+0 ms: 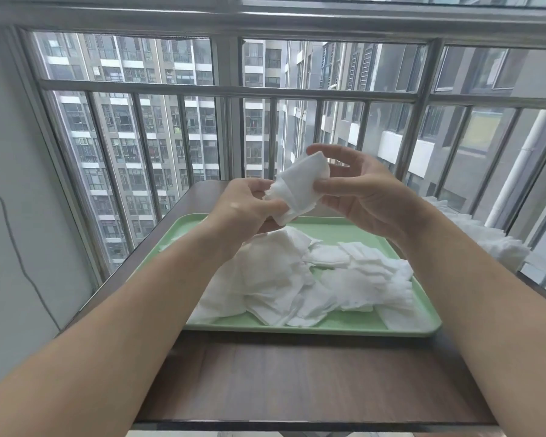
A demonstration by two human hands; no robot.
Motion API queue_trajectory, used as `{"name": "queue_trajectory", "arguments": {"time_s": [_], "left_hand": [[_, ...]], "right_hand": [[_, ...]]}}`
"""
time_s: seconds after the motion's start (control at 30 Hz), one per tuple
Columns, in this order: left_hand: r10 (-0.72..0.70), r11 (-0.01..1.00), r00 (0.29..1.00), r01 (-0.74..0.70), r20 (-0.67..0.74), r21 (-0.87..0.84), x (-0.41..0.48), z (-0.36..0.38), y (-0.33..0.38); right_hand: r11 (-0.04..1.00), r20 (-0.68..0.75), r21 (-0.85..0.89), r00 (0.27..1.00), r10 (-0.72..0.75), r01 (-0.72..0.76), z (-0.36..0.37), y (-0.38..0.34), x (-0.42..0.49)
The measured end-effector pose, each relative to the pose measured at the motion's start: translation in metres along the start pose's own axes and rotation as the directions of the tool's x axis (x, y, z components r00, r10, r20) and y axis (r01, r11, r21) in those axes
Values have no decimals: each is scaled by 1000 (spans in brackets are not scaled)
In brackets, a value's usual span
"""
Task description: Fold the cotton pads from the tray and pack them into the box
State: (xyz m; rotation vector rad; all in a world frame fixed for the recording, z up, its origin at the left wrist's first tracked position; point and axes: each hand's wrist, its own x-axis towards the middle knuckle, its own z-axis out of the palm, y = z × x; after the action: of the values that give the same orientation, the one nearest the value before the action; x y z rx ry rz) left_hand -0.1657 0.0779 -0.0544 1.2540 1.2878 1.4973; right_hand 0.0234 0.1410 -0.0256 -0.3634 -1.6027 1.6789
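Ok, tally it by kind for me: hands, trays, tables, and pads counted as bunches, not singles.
Hands: 2, left hand and right hand
Tray: 1
Table: 1
Pad bunches: 3, the held bunch, the heap on the tray, the stack beyond the tray's right edge
Total: 7

Dark wood-grain surface [297,380] in front of me. Directly on it: one pale green tray [344,330], set toward the far side. Stack of white pads [492,244] at my right edge; can't tell whether it rests on the surface.
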Motion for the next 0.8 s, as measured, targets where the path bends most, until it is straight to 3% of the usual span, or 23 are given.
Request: {"name": "queue_trajectory", "arguments": {"time_s": [0.13, 0.43, 0.8], "left_hand": [[33, 999, 997, -32, 71, -14, -2, 3, 1], [79, 995, 993, -74, 92, -62, -2, 1, 2], [-38, 985, 994, 54, 102, -165, -2, 2, 9]], "right_hand": [[998, -63, -65, 998, -12, 8, 1, 2, 1], [965, -238, -263, 969, -59, -5, 1, 7, 4], [855, -313, -513, 944, -109, -71, 6, 10, 4]]}}
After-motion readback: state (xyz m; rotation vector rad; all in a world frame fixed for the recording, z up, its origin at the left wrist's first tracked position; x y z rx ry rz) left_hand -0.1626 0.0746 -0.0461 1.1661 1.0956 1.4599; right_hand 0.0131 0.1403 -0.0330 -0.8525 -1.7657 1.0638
